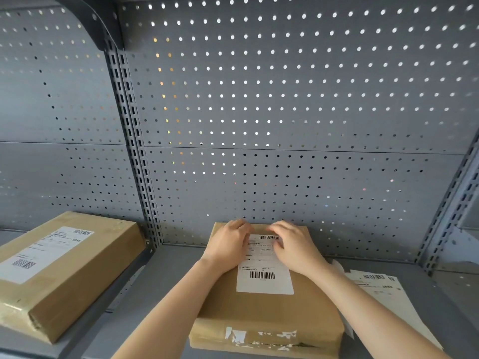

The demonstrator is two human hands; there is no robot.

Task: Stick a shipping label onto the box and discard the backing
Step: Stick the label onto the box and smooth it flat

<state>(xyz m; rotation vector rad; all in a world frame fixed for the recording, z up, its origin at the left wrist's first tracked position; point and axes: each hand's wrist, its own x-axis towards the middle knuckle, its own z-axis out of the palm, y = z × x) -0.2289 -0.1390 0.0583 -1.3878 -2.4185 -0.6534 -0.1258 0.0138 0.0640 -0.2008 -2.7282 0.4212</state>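
1. At the far left, a second cardboard box (62,270) lies on a neighbouring shelf level, with its own white label already on top. It is well apart from the hands.
2. Behind everything stands a grey perforated back panel (285,99), and a slotted upright post (134,151) separates the two shelf sections.
3. In the middle, the box (267,312) lies flat on the grey shelf (166,281), its far edge close to the back panel. Torn white tape remains show on its near side.
4. The shipping label (264,278) lies on top of the box, barcodes visible.
5. The left hand (228,244) rests flat on the label's upper left part, fingers spread, holding nothing.
6. The right hand (293,244) presses the upper right part in the same way, also flat and empty.
7. At the right, loose sheets with printed labels (383,288) lie on the shelf, just beside the box and partly under the right forearm.
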